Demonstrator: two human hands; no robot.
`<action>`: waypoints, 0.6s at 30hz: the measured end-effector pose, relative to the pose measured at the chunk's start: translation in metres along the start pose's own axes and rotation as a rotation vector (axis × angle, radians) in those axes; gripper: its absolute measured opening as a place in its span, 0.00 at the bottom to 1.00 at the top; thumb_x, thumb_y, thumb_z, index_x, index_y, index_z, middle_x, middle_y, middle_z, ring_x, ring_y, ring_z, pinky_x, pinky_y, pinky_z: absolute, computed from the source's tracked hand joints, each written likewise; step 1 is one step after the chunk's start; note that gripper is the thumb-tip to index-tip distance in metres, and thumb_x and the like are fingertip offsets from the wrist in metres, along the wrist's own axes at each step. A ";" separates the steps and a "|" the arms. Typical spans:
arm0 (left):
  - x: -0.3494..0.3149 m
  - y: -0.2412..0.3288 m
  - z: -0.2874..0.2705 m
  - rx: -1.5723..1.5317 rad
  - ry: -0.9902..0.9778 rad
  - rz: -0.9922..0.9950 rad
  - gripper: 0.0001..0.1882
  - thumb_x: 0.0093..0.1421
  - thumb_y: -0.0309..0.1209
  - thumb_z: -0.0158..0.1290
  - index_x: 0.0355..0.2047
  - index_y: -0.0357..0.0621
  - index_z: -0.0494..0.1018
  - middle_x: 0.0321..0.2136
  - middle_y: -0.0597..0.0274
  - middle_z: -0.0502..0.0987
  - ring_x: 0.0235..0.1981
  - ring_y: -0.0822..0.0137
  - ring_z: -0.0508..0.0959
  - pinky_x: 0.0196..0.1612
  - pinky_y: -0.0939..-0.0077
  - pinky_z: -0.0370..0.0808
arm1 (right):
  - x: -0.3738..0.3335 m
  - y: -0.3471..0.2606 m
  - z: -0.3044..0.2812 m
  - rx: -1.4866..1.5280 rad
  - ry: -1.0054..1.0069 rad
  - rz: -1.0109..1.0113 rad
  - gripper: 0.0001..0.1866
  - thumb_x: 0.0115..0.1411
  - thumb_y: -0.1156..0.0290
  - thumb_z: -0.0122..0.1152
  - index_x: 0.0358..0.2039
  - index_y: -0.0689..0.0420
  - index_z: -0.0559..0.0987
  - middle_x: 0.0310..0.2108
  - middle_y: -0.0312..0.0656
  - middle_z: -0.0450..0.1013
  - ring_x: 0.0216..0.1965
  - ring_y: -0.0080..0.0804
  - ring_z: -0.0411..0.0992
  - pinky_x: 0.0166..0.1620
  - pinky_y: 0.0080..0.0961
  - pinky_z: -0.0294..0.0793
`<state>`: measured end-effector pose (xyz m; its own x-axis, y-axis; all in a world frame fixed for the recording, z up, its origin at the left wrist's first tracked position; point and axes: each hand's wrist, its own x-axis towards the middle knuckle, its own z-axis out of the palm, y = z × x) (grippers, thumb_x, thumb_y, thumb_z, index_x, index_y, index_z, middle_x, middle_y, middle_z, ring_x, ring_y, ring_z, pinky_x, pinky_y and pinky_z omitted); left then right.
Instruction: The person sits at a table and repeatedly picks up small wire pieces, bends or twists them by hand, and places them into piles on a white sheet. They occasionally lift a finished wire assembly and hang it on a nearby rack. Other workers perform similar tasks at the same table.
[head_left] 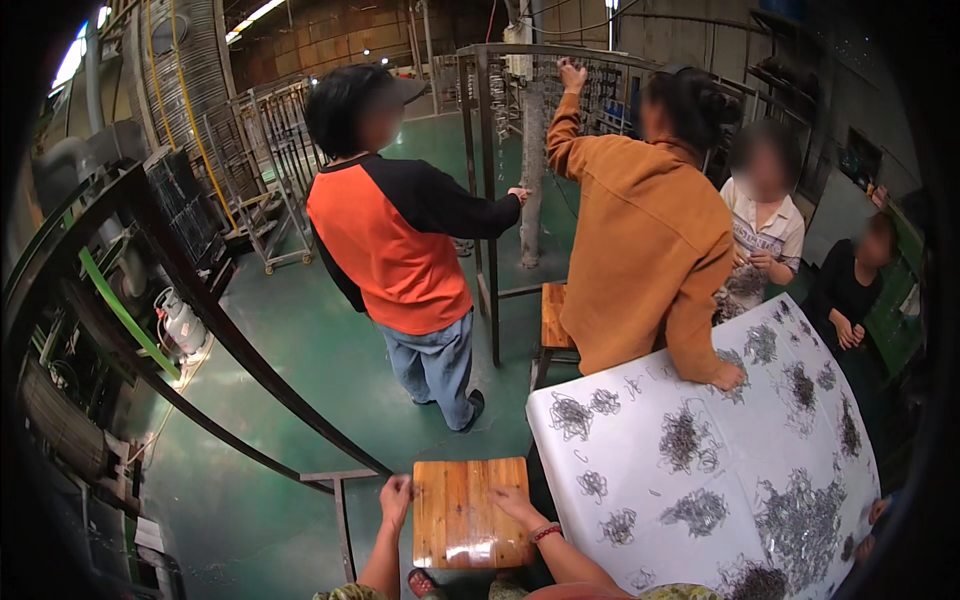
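My left hand point(397, 499) is raised at the left edge of a wooden stool point(468, 527), near the end of a dark metal frame point(270, 375). Its fingers are curled closed, and whatever they hold, if anything, is too small to make out. Over the right part of the stool seat, my right hand point(514, 505) reaches in with its fingers stretched out to the left. A red bracelet point(546, 531) circles that wrist. Right of me stands a white-topped table point(640, 475) bearing several piles of thin metal hooks point(800, 515).
A person in an orange and black top point(390, 240) stands ahead. Another in a brown jacket point(645, 250) leans a hand on the table and reaches up to a metal rack point(485, 200) of hanging pieces. Two people are at the far right. A gas cylinder point(182, 322) stands left.
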<state>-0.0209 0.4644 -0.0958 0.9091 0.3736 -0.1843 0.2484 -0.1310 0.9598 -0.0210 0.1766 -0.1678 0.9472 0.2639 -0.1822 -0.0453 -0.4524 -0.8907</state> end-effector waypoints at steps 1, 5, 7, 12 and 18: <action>-0.001 0.032 0.002 -0.003 -0.161 0.090 0.16 0.61 0.37 0.54 0.35 0.33 0.75 0.25 0.61 0.79 0.26 0.73 0.77 0.31 0.78 0.74 | -0.026 -0.076 -0.018 0.470 -0.053 0.052 0.25 0.63 0.60 0.54 0.58 0.57 0.68 0.46 0.50 0.72 0.45 0.38 0.73 0.46 0.33 0.73; -0.077 0.220 0.099 0.004 -0.653 0.427 0.14 0.60 0.36 0.55 0.37 0.35 0.77 0.40 0.59 0.77 0.41 0.70 0.75 0.46 0.76 0.71 | -0.106 -0.210 -0.109 0.891 0.268 -0.096 0.17 0.66 0.70 0.52 0.51 0.67 0.73 0.37 0.43 0.77 0.36 0.25 0.75 0.37 0.20 0.74; -0.126 0.282 0.124 -0.057 -0.836 0.427 0.10 0.58 0.31 0.57 0.37 0.37 0.78 0.46 0.57 0.74 0.46 0.68 0.74 0.49 0.74 0.70 | -0.145 -0.256 -0.152 0.811 0.461 -0.148 0.12 0.62 0.74 0.55 0.43 0.69 0.77 0.30 0.41 0.77 0.31 0.22 0.73 0.34 0.17 0.71; -0.202 0.349 0.152 -0.077 -1.081 0.770 0.09 0.55 0.30 0.60 0.37 0.43 0.80 0.47 0.58 0.74 0.49 0.63 0.73 0.50 0.70 0.71 | -0.242 -0.305 -0.208 0.562 0.747 -0.135 0.07 0.59 0.80 0.57 0.35 0.69 0.80 0.28 0.41 0.76 0.25 0.21 0.68 0.30 0.18 0.68; -0.251 0.447 0.074 -0.620 -1.103 1.155 0.12 0.52 0.28 0.61 0.39 0.46 0.78 0.46 0.61 0.75 0.46 0.63 0.74 0.45 0.70 0.73 | -0.331 -0.308 -0.202 0.417 0.982 -0.139 0.08 0.55 0.85 0.58 0.36 0.70 0.79 0.25 0.37 0.70 0.24 0.21 0.66 0.28 0.17 0.65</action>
<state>-0.1130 0.2444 0.3635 0.3590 -0.4486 0.8185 -0.5682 0.5907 0.5729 -0.2569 0.0563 0.2506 0.7847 -0.5929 0.1809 0.1540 -0.0962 -0.9834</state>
